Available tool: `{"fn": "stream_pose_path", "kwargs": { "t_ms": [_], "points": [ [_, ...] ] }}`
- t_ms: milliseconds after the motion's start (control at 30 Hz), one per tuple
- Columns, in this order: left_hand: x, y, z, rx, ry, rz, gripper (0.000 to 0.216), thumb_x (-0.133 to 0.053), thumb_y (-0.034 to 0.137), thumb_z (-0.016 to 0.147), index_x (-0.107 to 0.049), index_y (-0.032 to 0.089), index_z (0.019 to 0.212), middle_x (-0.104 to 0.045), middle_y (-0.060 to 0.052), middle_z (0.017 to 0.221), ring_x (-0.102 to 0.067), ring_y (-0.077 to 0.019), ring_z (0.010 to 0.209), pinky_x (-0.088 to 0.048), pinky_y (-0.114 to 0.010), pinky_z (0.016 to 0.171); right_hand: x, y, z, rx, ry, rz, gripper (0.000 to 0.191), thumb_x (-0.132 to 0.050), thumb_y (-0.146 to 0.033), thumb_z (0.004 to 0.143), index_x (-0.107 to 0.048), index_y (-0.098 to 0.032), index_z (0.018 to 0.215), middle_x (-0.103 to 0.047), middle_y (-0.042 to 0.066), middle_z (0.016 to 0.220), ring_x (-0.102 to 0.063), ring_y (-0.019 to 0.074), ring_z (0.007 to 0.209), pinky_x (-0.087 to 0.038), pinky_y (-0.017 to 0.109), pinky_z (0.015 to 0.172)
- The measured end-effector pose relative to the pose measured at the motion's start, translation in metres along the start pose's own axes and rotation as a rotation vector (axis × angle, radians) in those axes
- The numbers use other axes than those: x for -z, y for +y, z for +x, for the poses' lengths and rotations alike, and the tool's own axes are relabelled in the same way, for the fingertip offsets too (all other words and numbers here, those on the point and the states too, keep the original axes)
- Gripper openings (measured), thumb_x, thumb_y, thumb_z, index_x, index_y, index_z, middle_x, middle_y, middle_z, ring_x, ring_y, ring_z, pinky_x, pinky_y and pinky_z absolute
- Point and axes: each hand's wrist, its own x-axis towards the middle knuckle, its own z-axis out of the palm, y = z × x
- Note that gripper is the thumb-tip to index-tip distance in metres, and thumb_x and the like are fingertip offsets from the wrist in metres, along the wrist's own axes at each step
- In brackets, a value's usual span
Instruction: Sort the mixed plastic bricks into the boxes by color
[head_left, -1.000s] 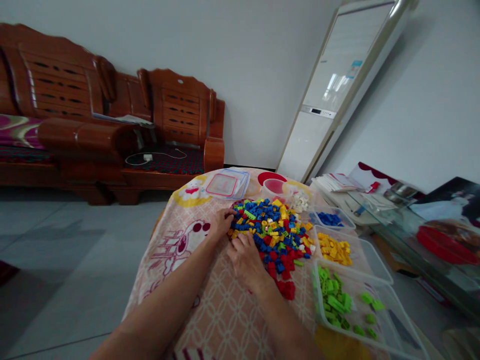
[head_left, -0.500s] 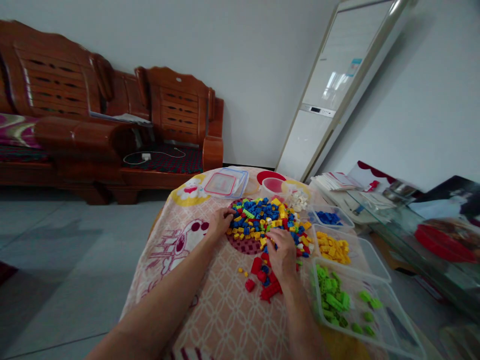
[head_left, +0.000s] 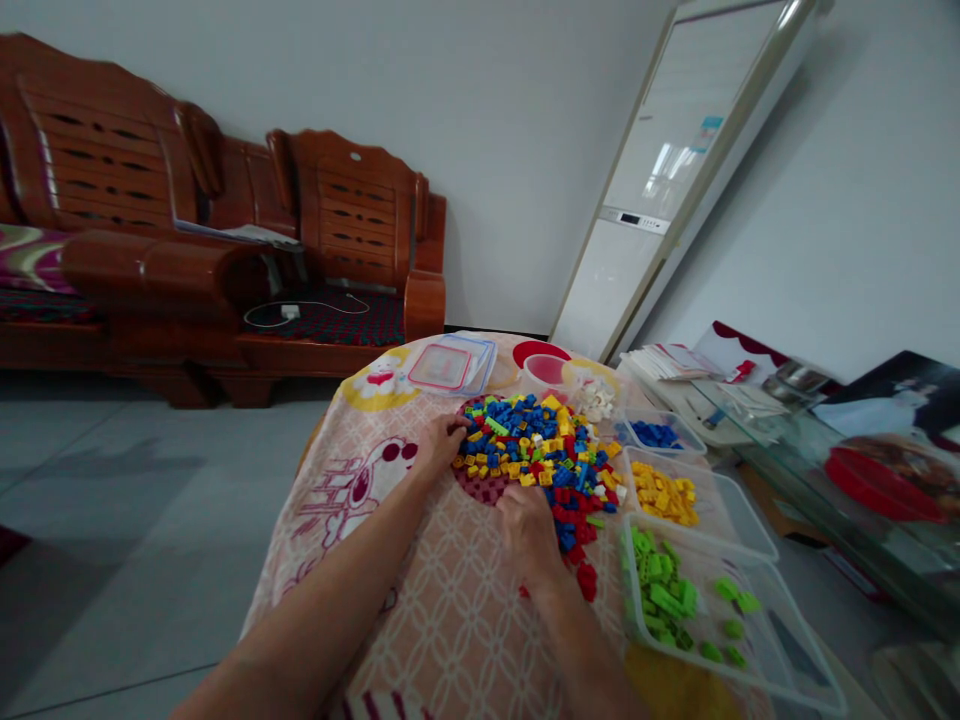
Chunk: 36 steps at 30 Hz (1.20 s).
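The right hand (head_left: 529,530) has shifted left to the near edge of the brick heap (head_left: 544,435), leaving red bricks (head_left: 586,580) on its right; the heap remains mixed on the counter (head_left: 442,620). Its fingers curl (around a brick or not, I cannot tell). The left hand (head_left: 441,445) stays at the heap's left edge, grip unclear.

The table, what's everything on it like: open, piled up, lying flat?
Brick pile, loose, mixed colours
Blue-brick box, open
Yellow-brick box, open
Green-brick box, open, partly filled
Lids, lying flat, overlapping
Round tub, upright, can't tell if open
Left hand, fingers bent
Right hand, fingers curled
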Motion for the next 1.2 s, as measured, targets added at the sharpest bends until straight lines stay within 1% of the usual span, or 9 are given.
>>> {"fn": "stream_pose_path", "kwargs": {
  "t_ms": [133,233,400,533,667,767,933,1067,1200],
  "points": [
    [0.0,-0.001,0.0,-0.001,-0.006,0.011,0.028,-0.052,0.02,0.076,-0.073,0.017,0.094,-0.071,-0.006,0.092,-0.063,-0.0182,0.082,-0.05,-0.03,0.081,0.011,0.022,0.007,-0.136,0.386,0.045,0.024,-0.046,-0.011,0.085,-0.069,-0.017,0.081,-0.068,0.009,0.092,-0.057,0.0193,0.089,-0.043,0.033,0.082],
    [0.0,-0.002,0.0,-0.002,0.0,0.015,0.028,-0.052,0.021,0.076,-0.073,0.017,0.094,-0.071,-0.006,0.092,-0.064,-0.0185,0.083,-0.051,-0.03,0.08,0.021,0.031,-0.006,-0.188,0.509,0.072,0.026,-0.045,-0.014,0.086,-0.071,-0.017,0.089,-0.069,0.01,0.099,-0.06,0.0205,0.095,-0.045,0.037,0.087],
    [-0.002,-0.003,0.0,-0.013,-0.014,-0.011,0.028,-0.051,0.019,0.077,-0.072,0.016,0.094,-0.071,-0.006,0.092,-0.064,-0.018,0.082,-0.05,-0.03,0.08,0.028,0.035,-0.043,-0.231,0.476,0.028,0.025,-0.049,-0.024,0.088,-0.07,-0.018,0.101,-0.068,0.012,0.107,-0.059,0.0224,0.101,-0.046,0.04,0.09],
    [-0.004,-0.003,0.001,-0.002,-0.029,-0.033,0.028,-0.05,0.019,0.076,-0.072,0.015,0.094,-0.072,-0.006,0.087,-0.064,-0.0177,0.079,-0.05,-0.03,0.079,0.029,0.028,-0.057,-0.229,0.379,-0.031,0.024,-0.049,-0.024,0.089,-0.072,-0.019,0.096,-0.067,0.011,0.11,-0.059,0.0225,0.102,-0.045,0.041,0.093],
    [-0.002,-0.001,0.0,-0.003,-0.024,-0.005,0.028,-0.051,0.02,0.077,-0.072,0.016,0.094,-0.071,-0.006,0.09,-0.063,-0.0179,0.081,-0.05,-0.03,0.081,0.027,0.018,-0.048,-0.202,0.26,-0.097,0.024,-0.049,-0.02,0.089,-0.073,-0.02,0.092,-0.065,0.012,0.117,-0.055,0.0245,0.109,-0.043,0.043,0.095],
    [0.0,0.001,-0.001,-0.007,-0.011,0.011,0.027,-0.052,0.02,0.077,-0.073,0.016,0.094,-0.071,-0.007,0.094,-0.063,-0.0187,0.083,-0.05,-0.031,0.082,0.018,0.017,-0.035,-0.172,0.227,-0.133,0.024,-0.05,-0.016,0.087,-0.073,-0.02,0.087,-0.061,0.013,0.123,-0.05,0.0271,0.114,-0.039,0.048,0.099],
    [-0.001,-0.001,0.0,-0.002,-0.015,0.01,0.026,-0.052,0.02,0.077,-0.073,0.017,0.093,-0.071,-0.006,0.093,-0.063,-0.0193,0.084,-0.049,-0.032,0.084,0.008,0.021,-0.011,-0.097,0.179,-0.133,0.026,-0.053,-0.014,0.084,-0.073,-0.02,0.099,-0.06,0.013,0.125,-0.046,0.0283,0.115,-0.038,0.048,0.098],
    [-0.003,-0.002,0.0,-0.003,-0.015,0.001,0.026,-0.052,0.02,0.077,-0.073,0.017,0.094,-0.071,-0.006,0.095,-0.063,-0.0189,0.085,-0.049,-0.031,0.084,0.016,0.025,0.01,-0.047,0.247,-0.004,0.032,-0.047,-0.013,0.086,-0.07,-0.02,0.107,-0.064,0.01,0.117,-0.052,0.0231,0.108,-0.042,0.04,0.094],
    [-0.002,-0.001,0.0,-0.003,-0.014,0.003,0.027,-0.053,0.02,0.077,-0.073,0.017,0.094,-0.071,-0.006,0.096,-0.064,-0.0184,0.085,-0.05,-0.03,0.083,0.023,0.041,0.026,-0.128,0.429,0.117,0.03,-0.044,-0.011,0.085,-0.072,-0.018,0.093,-0.07,0.008,0.094,-0.058,0.02,0.091,-0.045,0.033,0.083]
  ]
}}
